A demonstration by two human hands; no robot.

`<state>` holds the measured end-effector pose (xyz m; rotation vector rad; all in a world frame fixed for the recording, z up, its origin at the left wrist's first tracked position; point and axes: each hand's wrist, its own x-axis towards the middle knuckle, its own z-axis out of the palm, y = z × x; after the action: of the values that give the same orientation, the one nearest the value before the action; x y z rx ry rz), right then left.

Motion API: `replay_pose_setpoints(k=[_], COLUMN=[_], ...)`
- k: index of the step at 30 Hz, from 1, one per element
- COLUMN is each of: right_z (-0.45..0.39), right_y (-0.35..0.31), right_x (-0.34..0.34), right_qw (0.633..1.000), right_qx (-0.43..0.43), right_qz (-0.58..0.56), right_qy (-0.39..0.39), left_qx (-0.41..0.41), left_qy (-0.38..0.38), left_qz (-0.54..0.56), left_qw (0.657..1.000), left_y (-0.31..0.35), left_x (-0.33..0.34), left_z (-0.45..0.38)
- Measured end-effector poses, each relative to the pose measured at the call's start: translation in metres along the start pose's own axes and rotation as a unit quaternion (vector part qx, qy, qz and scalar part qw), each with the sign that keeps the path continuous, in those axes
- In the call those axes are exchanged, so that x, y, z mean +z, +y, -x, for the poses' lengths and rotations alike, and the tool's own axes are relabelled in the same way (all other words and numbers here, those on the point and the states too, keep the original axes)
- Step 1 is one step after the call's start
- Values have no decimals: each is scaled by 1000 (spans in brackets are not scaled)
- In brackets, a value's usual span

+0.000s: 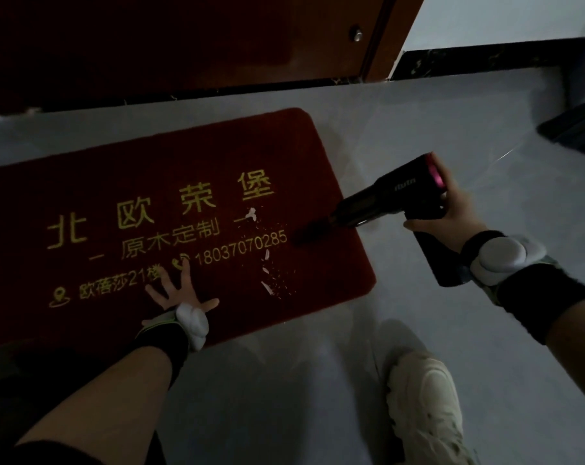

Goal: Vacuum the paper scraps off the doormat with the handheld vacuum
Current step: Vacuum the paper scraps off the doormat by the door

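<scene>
A dark red doormat (190,156) with yellow lettering lies on the pale floor. Several white paper scraps (267,263) are scattered over its right part, one larger piece (251,214) higher up. My right hand (452,213) grips a black handheld vacuum (395,196) with a pink ring at its back. Its narrow nozzle (309,231) points down-left and its tip sits on the mat's right side, just right of the scraps. My left hand (177,290) presses flat on the mat's near edge with fingers spread.
A dark wooden door (170,38) and its frame stand just beyond the mat. My light shoe (425,397) is on the floor at lower right. A dark object (576,129) lies at the far right edge. Pale floor tiles (418,112) surround the mat.
</scene>
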<state>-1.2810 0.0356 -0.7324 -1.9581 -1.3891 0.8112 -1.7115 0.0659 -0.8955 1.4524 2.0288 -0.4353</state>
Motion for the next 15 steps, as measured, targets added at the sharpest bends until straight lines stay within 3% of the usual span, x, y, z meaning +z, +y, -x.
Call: replay_pose_setpoints(k=[8, 11, 15], right_z=[15, 14, 6], right_y=[8, 7, 1], right_x=[3, 3, 8], right_qw=[991, 991, 998], right_qx=[9, 7, 14], right_qz=[14, 15, 2], right_qy=[-136, -129, -58], left_qx=[-8, -5, -6], left_qy=[18, 20, 17], left_qz=[-14, -17, -22], left_qw=[1000, 1000, 1000], left_y=[-1, 0, 0], left_x=[2, 2, 3], left_z=[-5, -3, -3])
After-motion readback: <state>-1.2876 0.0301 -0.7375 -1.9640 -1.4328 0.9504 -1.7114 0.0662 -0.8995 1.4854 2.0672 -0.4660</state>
